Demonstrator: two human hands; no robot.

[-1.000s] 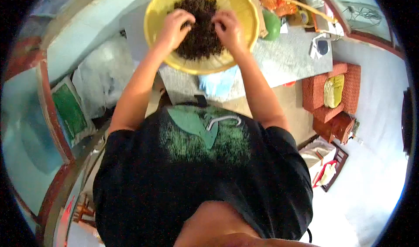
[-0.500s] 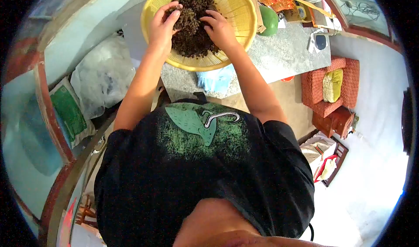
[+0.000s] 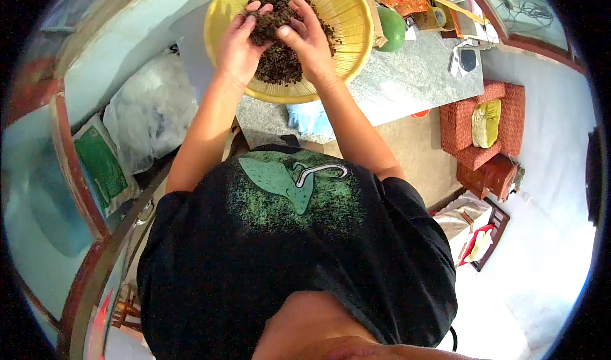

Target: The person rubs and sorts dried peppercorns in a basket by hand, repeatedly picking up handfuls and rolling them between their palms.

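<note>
A yellow plastic basket (image 3: 353, 54) with slatted sides holds a heap of dark brown, crumbly dried bits (image 3: 280, 67); their exact kind I cannot make out. Above the heap, a matted clump of dried bits (image 3: 270, 26) is held between my two hands. My left hand (image 3: 242, 45) grips its left side with curled fingers. Against its right side is my right hand (image 3: 309, 45), thumb toward the clump and fingers bent around it. Part of the clump and some fingertips are hidden.
The basket stands on a grey stone-patterned table (image 3: 420, 80). Beside it are a green melon (image 3: 391, 29), a blue plastic bag (image 3: 310, 118) and a small white device (image 3: 466, 59). Left of the table lies a clear plastic bundle (image 3: 153, 105). A red armchair (image 3: 455, 127) stands to the right.
My right hand has moved left and turned inward to the clump, which now sits between both hands. My left hand has shifted slightly. Loose bits lie more spread on the basket's right side.
</note>
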